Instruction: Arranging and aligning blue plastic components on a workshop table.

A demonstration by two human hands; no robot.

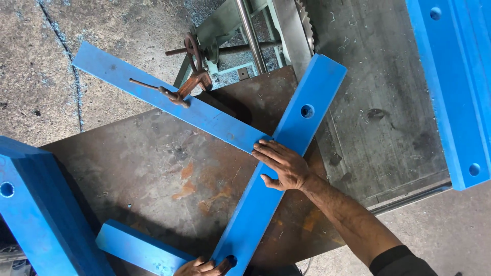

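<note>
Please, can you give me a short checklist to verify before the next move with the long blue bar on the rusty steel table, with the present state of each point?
1. Right hand lies flat on the long blue bar: ok.
2. Left hand is at the near end of the bar, beside its hole: ok, though partly cut off by the picture edge.
3. Bar butts against the clamped blue bar: ok, they seem to touch.
4. Rusty clamp sits on the clamped bar: ok; tightness cannot tell.
5. Bar is supported by the steel table: ok in the middle; far end overhangs.
6. Fingers away from the saw blade: ok.

Bright even daylight, soft shadows, sharp, no glare.
</note>
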